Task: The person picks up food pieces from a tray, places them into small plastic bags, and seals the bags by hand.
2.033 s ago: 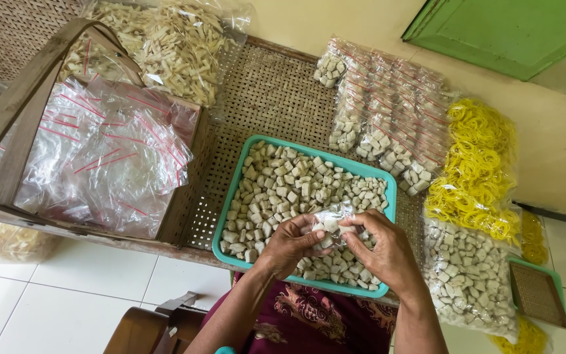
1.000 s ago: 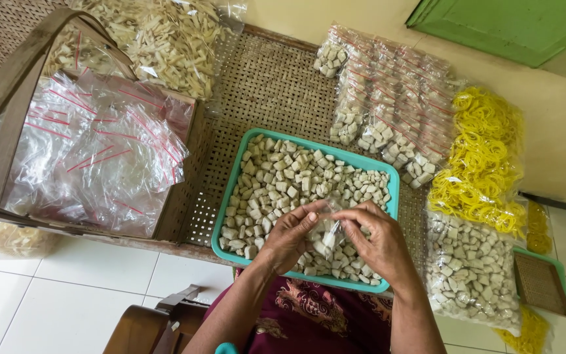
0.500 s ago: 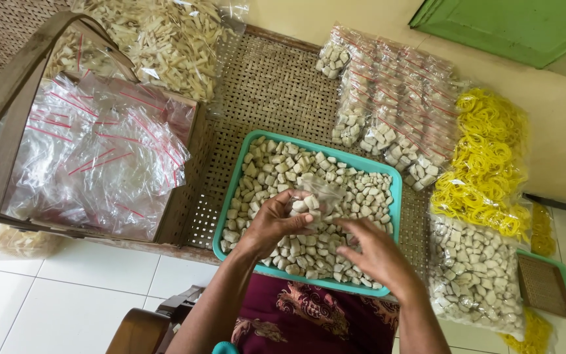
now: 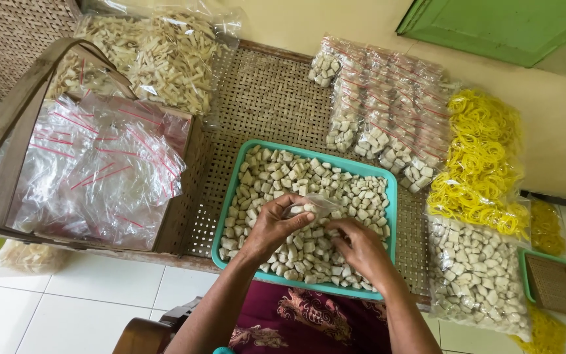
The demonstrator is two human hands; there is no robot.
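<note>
L hand (image 4: 276,226) is raised just above the teal tray (image 4: 388,190), its grip pinching a small clear bag (image 4: 319,206) w/ a few pale pieces inside; the bag mouth points right, toward the other hand. R hand (image 4: 361,246) sits lower & nearer, palm down over the pale cubes (image 4: 276,174) in the tray's near-right part, fingertips bunched down into the pile. Can't tell whether its grip is pressed on a cube or just resting, as the fingers hide it.

Tray lies on a woven worktop (image 4: 270,98), roughly centre, filled edge to edge w/ cubes.

Around it:
- Left: wooden basket (image 4: 8,131) w/ a loop handle, holding a heap of empty clear bags (image 4: 99,170) w/ red seal strips.
- Far left: big clear bag of pale stick-shaped snacks (image 4: 158,56).
- Far right: rows of filled small packs (image 4: 388,111) lying flat, overlapping.
- Right: pile of yellow rubber bands (image 4: 479,157), just beside the packs.
- Near right: large clear bag of more cubes (image 4: 473,275), touching the tray's right side area; next to it a small teal tray (image 4: 555,285) w/ a woven brown insert.

Near edge: white floor tiles (image 4: 67,295), and patterned maroon cloth (image 4: 302,321) on the person's lap.
</note>
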